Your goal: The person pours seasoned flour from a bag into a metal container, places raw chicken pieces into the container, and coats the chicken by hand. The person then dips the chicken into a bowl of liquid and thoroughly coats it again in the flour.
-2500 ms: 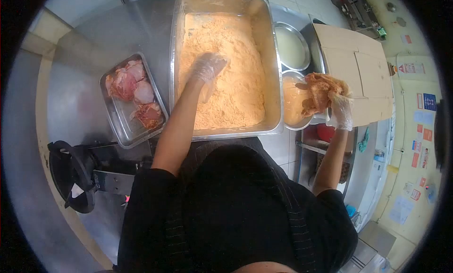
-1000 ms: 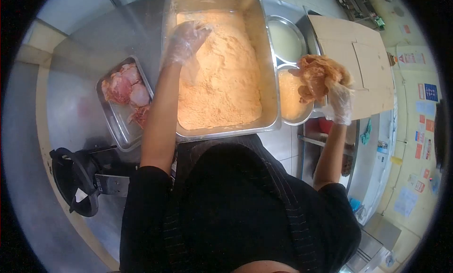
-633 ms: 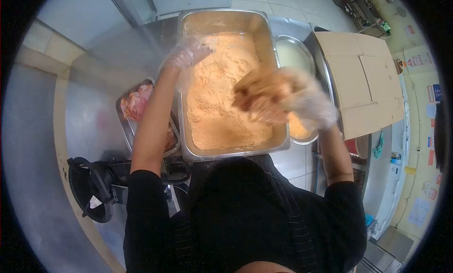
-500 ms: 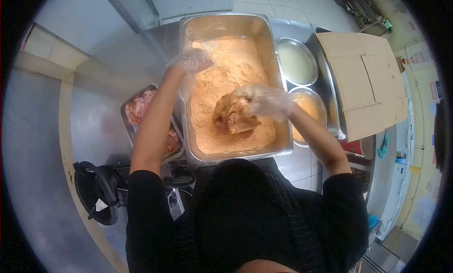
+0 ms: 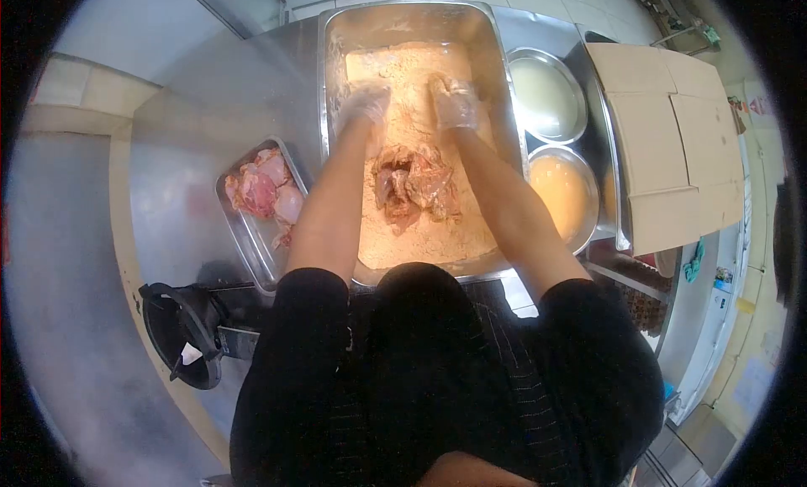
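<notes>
One head-worn camera is looking forward and steeply down over wearer's black top (image 5: 454,378). Wide lens is bowing edges, corners going dark. Metal pan (image 5: 403,23) is sitting upper centre, within arm's reach; pale wall (image 5: 741,346) is curving far right.

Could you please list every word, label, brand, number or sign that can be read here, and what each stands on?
None can be read.
Sign with red marks on the right-hand wall: too small and blurred.
Pale sheet lower on that wall: too faint to read.
Cardboard: no lettering I can make out.
Deep steel pan: no lettering I can make out.
</notes>
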The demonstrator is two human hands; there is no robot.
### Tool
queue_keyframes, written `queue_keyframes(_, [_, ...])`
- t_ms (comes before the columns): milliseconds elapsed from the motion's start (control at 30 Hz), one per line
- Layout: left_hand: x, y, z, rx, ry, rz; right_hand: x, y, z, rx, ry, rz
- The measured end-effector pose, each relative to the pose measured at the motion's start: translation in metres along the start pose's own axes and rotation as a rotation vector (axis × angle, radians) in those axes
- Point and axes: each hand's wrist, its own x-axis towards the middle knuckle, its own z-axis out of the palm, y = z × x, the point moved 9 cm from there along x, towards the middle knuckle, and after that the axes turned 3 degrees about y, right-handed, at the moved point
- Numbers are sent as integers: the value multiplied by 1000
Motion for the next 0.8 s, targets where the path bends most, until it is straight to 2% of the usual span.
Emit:
queue_keyframes(67, [1,-6,34,-556,-16,-218,-8,10,24,-72,-89,97])
queue_keyframes(100, [3,3,39,-635,-124,-190,-8,15,33,-73,-104,107])
queue_keyframes(167, [-46,14,-2,-727,-165,-192,1,9,83,175,-429,-19])
queue_keyframes(200, [-73,23,-22,-822,-196,-189,-2,15,82,174,-433,-15])
queue_keyframes(233, [-91,28,-46,-820,-202,-188,-15,13,84,318,-562,-34])
queue_keyframes(267, [-107,41,-63,-655,-320,-94,-32,8,84,463,-691,-55])
queue_keyframes(300, [-122,51,-68,-489,-439,-1,-50,-4,59,466,-696,-47])
queue_keyframes(333, [-130,52,-74,-490,-449,-5,-72,-33,12,142,-616,-253])
queue_keyframes(367, [-136,56,-82,-276,-392,91,-86,-53,-13,-182,-522,-456])
queue_keyframes(400, [-143,60,-86,-62,-334,185,-89,-52,-16,-337,-494,-548])
queue_keyframes(433, [-147,58,-76,-62,-341,180,-79,-38,-5,-434,-538,-579])
queue_keyframes(600, [-149,31,20,176,-444,104,-64,50,32,-814,-865,-595])
queue_keyframes(633, [-157,34,9,183,-438,107,-72,60,30,-817,-884,-634])
queue_keyframes(667, [-185,44,-2,62,-544,95,-82,71,29,-813,-898,-672])
queue_keyframes(700, [-214,55,-13,-61,-656,85,-98,51,9,-811,-900,-668])
queue_keyframes(767, [-248,75,-50,-134,-704,23,-165,10,-49,-859,-1187,-467])
queue_keyframes(800, [-260,79,-55,-212,-748,-47,-176,15,-51,-859,-1194,-466])
